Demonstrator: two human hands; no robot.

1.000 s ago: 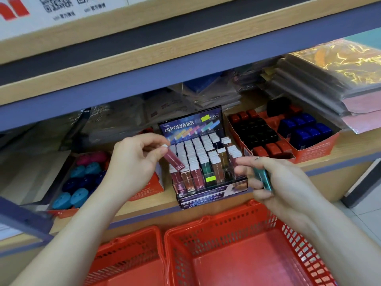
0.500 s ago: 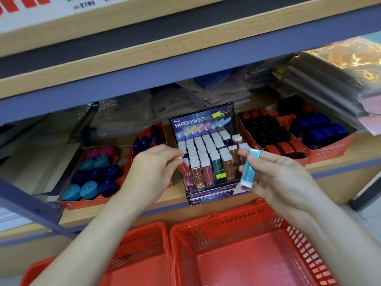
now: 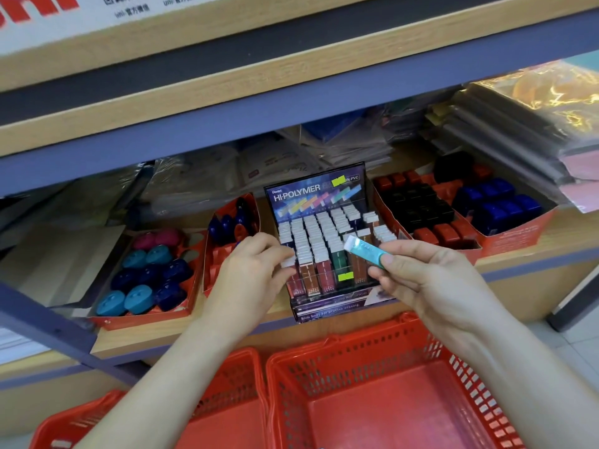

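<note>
A dark display box marked HI-POLYMER (image 3: 319, 189) stands on the wooden shelf, filled with rows of slim erasers with white tips. My left hand (image 3: 249, 277) is at the box's front left column, its fingertips pinching a maroon eraser (image 3: 289, 265) that stands in the row. My right hand (image 3: 431, 280) pinches a teal eraser (image 3: 364, 249) between thumb and fingers, holding it tilted over the box's right side, white tip pointing up and left.
Orange trays of round sharpeners (image 3: 146, 273) sit left of the box, and trays of black, red and blue blocks (image 3: 453, 215) sit right. Wrapped paper stacks (image 3: 518, 124) lie at the back. Two red shopping baskets (image 3: 372, 400) stand below the shelf edge.
My left hand has lowered the maroon eraser into the box's front left column. My right hand has turned the teal eraser from upright to tilted and raised it toward the box.
</note>
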